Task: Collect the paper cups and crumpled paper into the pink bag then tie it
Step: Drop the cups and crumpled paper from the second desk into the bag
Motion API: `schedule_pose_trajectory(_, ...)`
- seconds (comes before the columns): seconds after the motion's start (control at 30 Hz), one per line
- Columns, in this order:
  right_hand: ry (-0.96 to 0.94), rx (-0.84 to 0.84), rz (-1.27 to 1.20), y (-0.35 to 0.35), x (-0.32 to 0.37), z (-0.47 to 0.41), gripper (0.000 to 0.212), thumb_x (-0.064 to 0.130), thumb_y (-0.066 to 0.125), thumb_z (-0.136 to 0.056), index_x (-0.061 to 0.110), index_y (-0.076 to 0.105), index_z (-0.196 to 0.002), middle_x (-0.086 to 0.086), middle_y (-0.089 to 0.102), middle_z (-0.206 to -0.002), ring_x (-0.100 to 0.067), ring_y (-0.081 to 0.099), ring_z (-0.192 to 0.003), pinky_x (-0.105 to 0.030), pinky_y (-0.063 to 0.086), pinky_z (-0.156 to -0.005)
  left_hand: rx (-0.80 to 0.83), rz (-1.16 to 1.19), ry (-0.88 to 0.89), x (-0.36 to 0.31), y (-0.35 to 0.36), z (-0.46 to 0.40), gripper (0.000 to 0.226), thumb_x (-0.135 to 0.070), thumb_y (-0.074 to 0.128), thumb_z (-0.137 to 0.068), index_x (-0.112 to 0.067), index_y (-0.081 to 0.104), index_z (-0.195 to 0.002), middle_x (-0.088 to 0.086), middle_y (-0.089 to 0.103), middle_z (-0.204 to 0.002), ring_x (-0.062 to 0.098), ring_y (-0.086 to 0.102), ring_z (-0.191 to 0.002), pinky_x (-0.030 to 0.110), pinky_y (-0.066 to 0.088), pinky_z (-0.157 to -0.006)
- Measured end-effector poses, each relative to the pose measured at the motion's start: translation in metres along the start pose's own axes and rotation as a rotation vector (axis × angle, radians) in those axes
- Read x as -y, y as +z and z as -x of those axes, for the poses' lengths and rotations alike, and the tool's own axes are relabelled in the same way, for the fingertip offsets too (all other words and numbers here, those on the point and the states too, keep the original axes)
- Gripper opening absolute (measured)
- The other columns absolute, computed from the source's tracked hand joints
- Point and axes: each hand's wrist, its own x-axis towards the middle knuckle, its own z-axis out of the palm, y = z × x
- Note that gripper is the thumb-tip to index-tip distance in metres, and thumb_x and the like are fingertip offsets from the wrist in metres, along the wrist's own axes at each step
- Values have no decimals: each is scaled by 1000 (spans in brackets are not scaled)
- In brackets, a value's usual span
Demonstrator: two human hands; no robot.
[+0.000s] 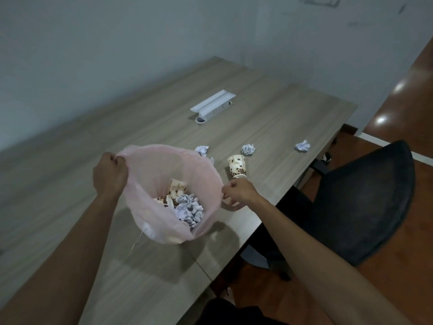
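The left hand and right hand each pinch the rim of the thin, translucent pink plastic bag, holding its round mouth wide between them on the wood-grain table. Just beyond the right hand, near the table's edge, stands an upside-down brown-patterned paper cup; three crumpled white paper balls lie farther off. Cups and crumpled paper fill the bag's bottom, partly hidden. A black mesh chair stands right of the right forearm.

An office meeting room: a long wood-grain table with a cable box at its middle, a mesh chair right, bare walls.
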Motion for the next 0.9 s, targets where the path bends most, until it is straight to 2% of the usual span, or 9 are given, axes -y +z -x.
schedule_pose_trajectory(0.1,-45,37,116,-10,10,-21,19,19,54,-87,9,69,-78,-4,71,-76,-20,65,-54,-32,55,-55,86,20,12,-3,9,-16,34,-35,49,-84,-10,64,-101,20,68,-103,39,61,-98,40,47,-82)
schedule_pose_trajectory(0.2,-290,-274,604,-20,5,-43,19,21,53,-88,15,71,-89,-9,71,-88,-31,68,-82,-32,51,-65,187,43,25,1,19,-23,46,-48,52,-72,-16,65,-102,13,69,-101,35,63,-97,37,46,-81)
schedule_pose_trajectory(0.23,-329,-275,743,-22,1,-51,20,18,57,-86,19,71,-100,-8,70,-101,-31,66,-93,-33,51,-71,197,49,41,4,24,-24,47,-50,56,-72,-17,65,-104,12,70,-101,34,64,-97,36,47,-80)
schedule_pose_trajectory(0.33,-306,16,1048,-21,-16,-71,63,9,64,-81,28,49,-139,0,44,-146,-32,51,-121,-39,49,-91,209,29,70,14,38,-24,46,-44,73,-75,-15,64,-110,11,70,-104,32,65,-96,36,49,-80)
schedule_pose_trajectory(0.43,-345,103,1186,-15,-36,-83,71,10,62,-83,33,39,-145,5,32,-155,-31,43,-127,-39,47,-96,216,50,69,19,46,-20,41,-39,74,-74,-16,64,-106,7,70,-95,26,62,-83,30,43,-70)
schedule_pose_trajectory(0.57,-426,-12,1185,-8,-47,-98,57,24,64,-82,32,49,-137,4,45,-143,-28,48,-120,-37,50,-88,203,121,46,20,48,-20,30,-45,61,-66,-26,60,-90,-5,61,-80,19,56,-73,26,37,-67)
schedule_pose_trajectory(0.67,-423,-31,1152,-11,-50,-106,67,40,78,-65,30,55,-128,3,54,-130,-26,51,-116,-35,49,-84,179,172,31,21,50,-23,24,-42,61,-66,-26,60,-85,-5,63,-78,20,59,-74,26,38,-68)
schedule_pose_trajectory(0.8,-350,-159,768,-19,-40,-104,77,54,84,-53,26,60,-121,1,62,-119,-23,60,-105,-35,52,-80,186,189,34,21,53,-29,19,-39,61,-70,-26,61,-84,-8,63,-76,19,60,-74,27,40,-67)
schedule_pose_trajectory(0.9,-305,-330,502,-18,-10,-93,64,66,75,-50,34,62,-103,8,67,-104,-15,65,-88,-34,55,-75,199,192,50,18,57,-34,11,-32,66,-76,-26,61,-85,-9,63,-76,16,59,-73,26,40,-67)
